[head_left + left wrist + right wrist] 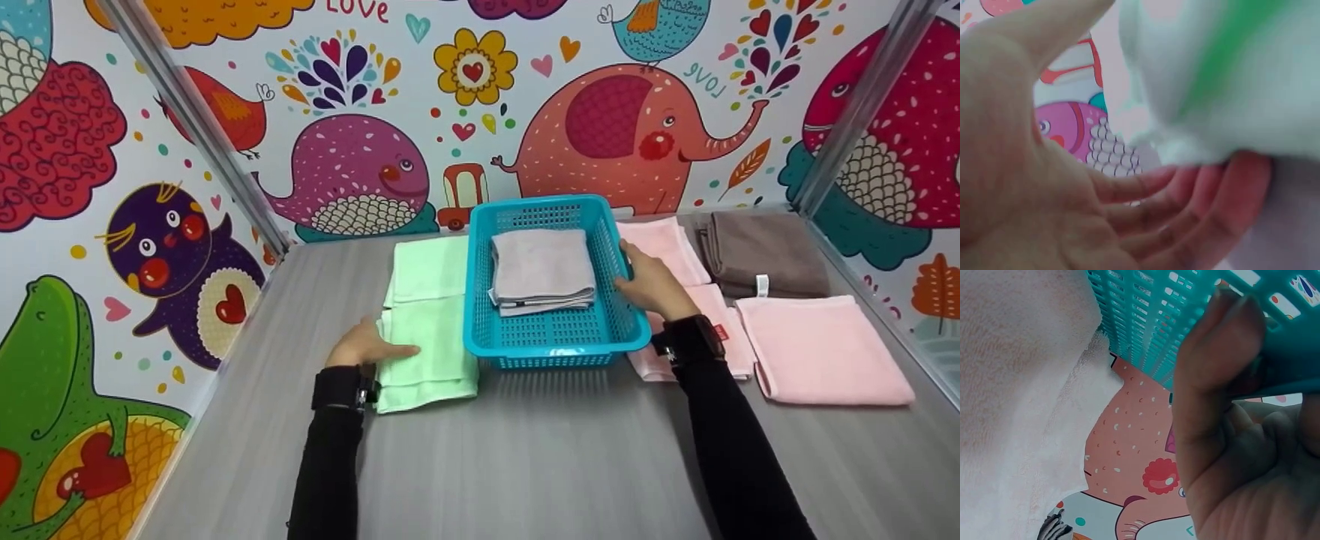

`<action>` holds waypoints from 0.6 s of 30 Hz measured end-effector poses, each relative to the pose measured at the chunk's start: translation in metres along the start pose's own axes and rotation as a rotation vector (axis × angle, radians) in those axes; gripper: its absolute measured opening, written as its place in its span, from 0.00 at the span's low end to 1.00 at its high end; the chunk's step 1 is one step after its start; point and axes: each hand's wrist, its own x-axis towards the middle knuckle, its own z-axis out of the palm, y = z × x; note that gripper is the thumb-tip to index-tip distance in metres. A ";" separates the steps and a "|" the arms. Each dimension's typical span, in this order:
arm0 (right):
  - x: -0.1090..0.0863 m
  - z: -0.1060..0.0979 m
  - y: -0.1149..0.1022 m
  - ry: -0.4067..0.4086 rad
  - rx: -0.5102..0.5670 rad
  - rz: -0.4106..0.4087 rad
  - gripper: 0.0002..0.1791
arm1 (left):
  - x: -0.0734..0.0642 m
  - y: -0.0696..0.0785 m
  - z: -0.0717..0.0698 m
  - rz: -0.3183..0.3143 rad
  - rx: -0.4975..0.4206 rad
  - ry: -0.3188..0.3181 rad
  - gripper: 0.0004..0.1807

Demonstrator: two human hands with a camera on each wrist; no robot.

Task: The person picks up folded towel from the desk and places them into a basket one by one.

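A turquoise plastic basket with slotted walls holds a folded pale grey towel. My right hand grips the basket's right rim; in the right wrist view, its fingers curl over the turquoise edge. To the left lies a folded light green towel, partly overlapped by the basket in the head view. My left hand is at this towel's left edge, thumb extended over the top. In the left wrist view, the fingers reach beneath the green-white cloth, and the thumb stands well apart from them.
Another light green towel lies behind the first. Right of the basket are folded pink towels, some partly hidden by the basket and my hand, and a brown towel at the back. Cartoon-printed walls enclose the grey table.
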 end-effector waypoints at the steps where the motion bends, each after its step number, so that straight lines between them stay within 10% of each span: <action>1: 0.000 0.000 0.000 0.003 0.000 -0.001 0.41 | 0.000 0.002 0.002 0.009 0.011 -0.004 0.70; 10: -0.003 -0.003 -0.001 0.014 -0.032 -0.002 0.41 | 0.004 0.013 0.013 0.152 0.056 -0.086 0.48; 18: -0.005 -0.004 -0.002 0.015 -0.042 0.004 0.41 | 0.004 0.010 0.012 0.173 0.006 -0.115 0.47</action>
